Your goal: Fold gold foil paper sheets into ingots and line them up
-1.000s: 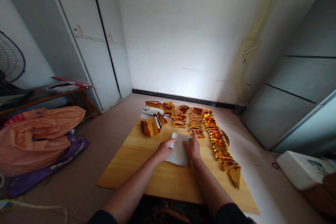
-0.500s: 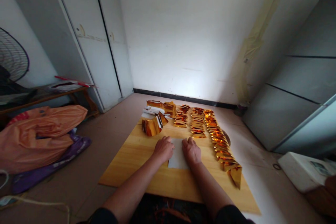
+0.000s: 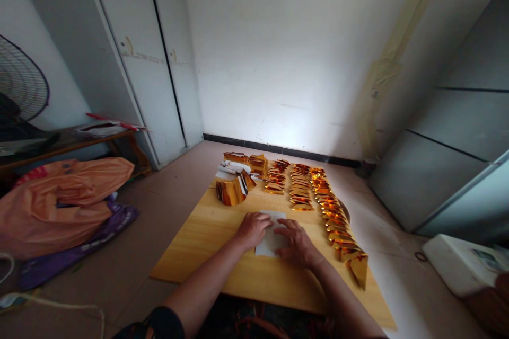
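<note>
The left edge of a pale sheet of paper (image 3: 269, 247) is covered by the bent fingers of the left hand (image 3: 253, 229); whether the edge is pinched or only pressed cannot be told. The sheet's right side is overlapped by the right hand (image 3: 296, 242), whose fingers are spread loosely apart above it. The sheet is thus placed between the two hands, and both are supported over a wooden tabletop (image 3: 199, 246).

Just beyond the left hand, a curved stack of gold foil sheets (image 3: 231, 192) is set down, with a white roll (image 3: 234, 167) and a gold bundle (image 3: 258, 166) placed farther behind it. Ahead of the right hand, a short row of folded gold pieces (image 3: 275, 176) and a middle row (image 3: 301, 186) are lined up. To the right of that hand, a longer row (image 3: 331, 214) is stretched down the table's side.

Well to the left of the hands, an orange bag (image 3: 67, 212) is heaped on the floor; well to their right, a white box (image 3: 453, 262) is seen.
</note>
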`<state>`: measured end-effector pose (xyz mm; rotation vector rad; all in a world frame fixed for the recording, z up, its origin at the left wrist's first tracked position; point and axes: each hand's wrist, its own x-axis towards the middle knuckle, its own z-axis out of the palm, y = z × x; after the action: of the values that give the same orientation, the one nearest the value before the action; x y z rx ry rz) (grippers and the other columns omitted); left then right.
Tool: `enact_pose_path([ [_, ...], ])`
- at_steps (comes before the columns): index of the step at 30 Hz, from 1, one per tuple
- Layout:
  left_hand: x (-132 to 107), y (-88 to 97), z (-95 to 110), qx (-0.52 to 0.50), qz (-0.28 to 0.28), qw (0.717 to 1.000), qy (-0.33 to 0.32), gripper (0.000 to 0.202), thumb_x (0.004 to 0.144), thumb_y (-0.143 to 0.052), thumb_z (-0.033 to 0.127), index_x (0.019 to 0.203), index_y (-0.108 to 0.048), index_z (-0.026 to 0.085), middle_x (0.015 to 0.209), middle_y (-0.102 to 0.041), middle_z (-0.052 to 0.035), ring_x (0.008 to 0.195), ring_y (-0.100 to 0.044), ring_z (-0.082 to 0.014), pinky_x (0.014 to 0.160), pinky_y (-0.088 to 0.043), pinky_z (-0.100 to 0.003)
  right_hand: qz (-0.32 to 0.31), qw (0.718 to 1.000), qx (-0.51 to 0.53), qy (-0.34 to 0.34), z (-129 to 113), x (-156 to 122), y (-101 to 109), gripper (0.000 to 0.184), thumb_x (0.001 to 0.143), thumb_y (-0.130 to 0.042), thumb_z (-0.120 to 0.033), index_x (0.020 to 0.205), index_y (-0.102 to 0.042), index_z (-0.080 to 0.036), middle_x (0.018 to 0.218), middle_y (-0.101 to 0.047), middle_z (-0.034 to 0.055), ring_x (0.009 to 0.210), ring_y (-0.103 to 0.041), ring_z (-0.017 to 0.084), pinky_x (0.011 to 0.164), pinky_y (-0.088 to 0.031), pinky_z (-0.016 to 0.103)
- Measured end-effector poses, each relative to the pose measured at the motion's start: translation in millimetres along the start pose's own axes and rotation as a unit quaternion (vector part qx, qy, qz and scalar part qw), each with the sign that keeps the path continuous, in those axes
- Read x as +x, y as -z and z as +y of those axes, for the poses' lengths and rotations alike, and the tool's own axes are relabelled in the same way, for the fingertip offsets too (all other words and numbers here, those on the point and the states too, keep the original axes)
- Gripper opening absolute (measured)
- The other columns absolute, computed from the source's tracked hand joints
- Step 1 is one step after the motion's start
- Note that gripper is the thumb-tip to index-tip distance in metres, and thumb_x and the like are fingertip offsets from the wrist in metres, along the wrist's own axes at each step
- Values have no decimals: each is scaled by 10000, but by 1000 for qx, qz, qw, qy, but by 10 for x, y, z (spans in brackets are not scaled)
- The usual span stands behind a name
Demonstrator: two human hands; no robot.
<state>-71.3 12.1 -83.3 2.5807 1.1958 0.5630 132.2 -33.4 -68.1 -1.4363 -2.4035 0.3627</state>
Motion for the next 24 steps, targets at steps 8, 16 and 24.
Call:
enact_pose_path([
  [8, 9, 19, -37, -65, -4, 998, 22, 365, 806, -456, 97, 1060, -679, 233, 1198, -650, -34, 1120, -566, -178, 993, -393, -350, 54, 998, 15, 36, 28, -172, -16, 251, 808, -626, -357, 1039, -703, -297, 1207, -630, 59, 1126, -534, 227, 945, -401, 375],
  [16, 21, 186, -109, -226, -5, 970, 85, 477, 962, -209, 379, 997, -650, 200, 979, -696, -19, 940, -610, -149, 864, -438, -246, 53, 974, 218, -37, -8, 104, 145, 394, 887, -438, -473, 881, -719, -197, 771, -689, 18, 721, -615, 167, 655, -458, 234],
  [24, 97, 111, -27, -167, 45, 970, 169, 193, 823, -505, 287, 853, -648, 161, 787, -672, -18, 732, -589, -149, 664, -398, -225, 135, 944, 271, -129, 103, 299, 24, 479, 820, -501, -531, 1143, -585, -188, 907, -696, 54, 813, -641, 191, 719, -478, 278],
])
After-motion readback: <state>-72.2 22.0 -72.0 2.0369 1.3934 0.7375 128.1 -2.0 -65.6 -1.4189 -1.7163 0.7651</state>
